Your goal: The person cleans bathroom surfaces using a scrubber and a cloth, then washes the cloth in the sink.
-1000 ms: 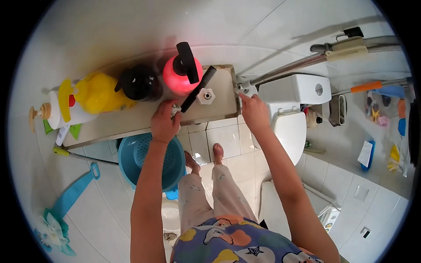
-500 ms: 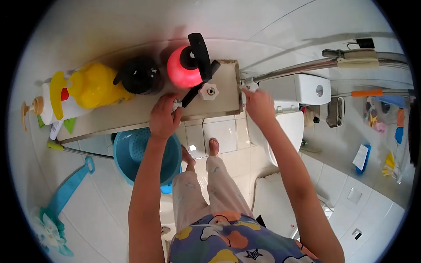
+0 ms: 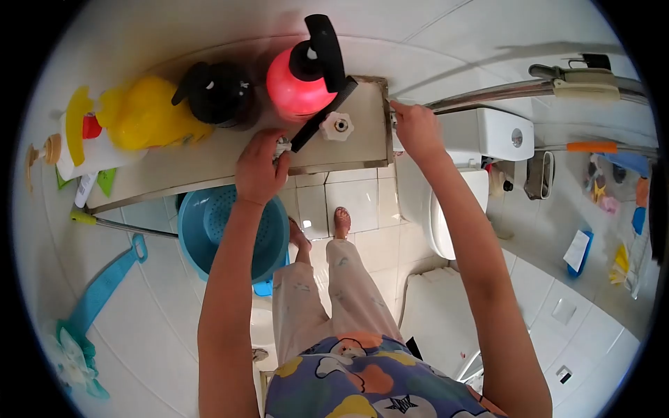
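At the front edge of the ledge, my left hand is closed, fingers and thumb around a small silvery-white piece. A black bar runs up from that piece; whether they are joined I cannot tell. Beside the bar is a white scalloped knob with a metal centre. My right hand is curled at the ledge's right end, close to the end of a metal rod. Its index finger points to the ledge corner; what the other fingers hold is hidden.
Along the ledge stand a pink bottle, a black pump bottle, a yellow bottle and a white pump bottle. Below is a blue basin with a colander. A toilet is at right, a blue brush at left.
The view has shifted, with the ledge and bottles higher in the picture. My right hand has moved up along the ledge's end. My left hand keeps its grip on the silvery-white piece.
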Tool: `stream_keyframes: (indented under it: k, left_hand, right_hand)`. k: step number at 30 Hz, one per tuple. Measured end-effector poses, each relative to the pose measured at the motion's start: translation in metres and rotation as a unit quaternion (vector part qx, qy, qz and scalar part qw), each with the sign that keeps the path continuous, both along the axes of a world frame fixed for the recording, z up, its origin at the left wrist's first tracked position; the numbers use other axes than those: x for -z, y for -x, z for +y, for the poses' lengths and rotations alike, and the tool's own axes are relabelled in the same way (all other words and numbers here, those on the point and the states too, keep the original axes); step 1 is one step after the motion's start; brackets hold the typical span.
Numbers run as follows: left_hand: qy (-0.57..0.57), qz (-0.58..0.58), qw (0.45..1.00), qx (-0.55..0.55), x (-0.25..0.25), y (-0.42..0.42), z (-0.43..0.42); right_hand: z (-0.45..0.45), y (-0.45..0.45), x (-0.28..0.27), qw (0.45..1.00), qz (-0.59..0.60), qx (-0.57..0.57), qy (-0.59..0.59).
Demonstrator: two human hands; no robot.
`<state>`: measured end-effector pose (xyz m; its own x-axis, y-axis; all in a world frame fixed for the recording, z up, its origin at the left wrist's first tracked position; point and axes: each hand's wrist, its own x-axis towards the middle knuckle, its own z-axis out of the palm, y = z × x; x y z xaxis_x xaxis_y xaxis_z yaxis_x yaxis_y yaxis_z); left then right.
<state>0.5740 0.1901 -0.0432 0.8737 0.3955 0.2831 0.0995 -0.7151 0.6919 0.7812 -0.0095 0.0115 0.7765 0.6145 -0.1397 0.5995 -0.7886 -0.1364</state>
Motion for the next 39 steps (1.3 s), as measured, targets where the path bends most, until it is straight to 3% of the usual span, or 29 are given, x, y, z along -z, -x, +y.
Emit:
stream_keyframes:
  k: [7,10,13,16,17,39]
  left_hand:
    - [-0.022,0.001,1.0,-0.012,0.001,0.001,-0.002]
    - [-0.021,-0.006,1.0,-0.021,0.004,-0.002,0.0]
    - [-0.024,-0.006,0.999,-0.024,0.01,0.003,-0.006]
    - [-0.014,0.006,1.0,-0.022,0.002,0.001,-0.003]
    - [-0.017,0.003,1.0,-0.023,0.002,0.001,-0.003]
    - [-0.01,0.007,1.0,-0.023,-0.001,-0.002,-0.004]
  right_hand:
    - [0.005,-0.007,-0.005,1.0,-0.005,0.004,0.021]
    - [-0.002,0.005,-0.018,0.998,-0.007,-0.05,0.042]
    - [0.003,0.001,-0.015,0.998,0.001,-0.012,0.054]
    - [0.006,-0.011,-0.01,1.0,-0.004,-0.022,0.015]
    - [0.002,-0.007,-0.011,0.998,0.003,-0.04,0.055]
    - [0.012,-0.018,-0.007,0.998,-0.008,-0.05,0.04]
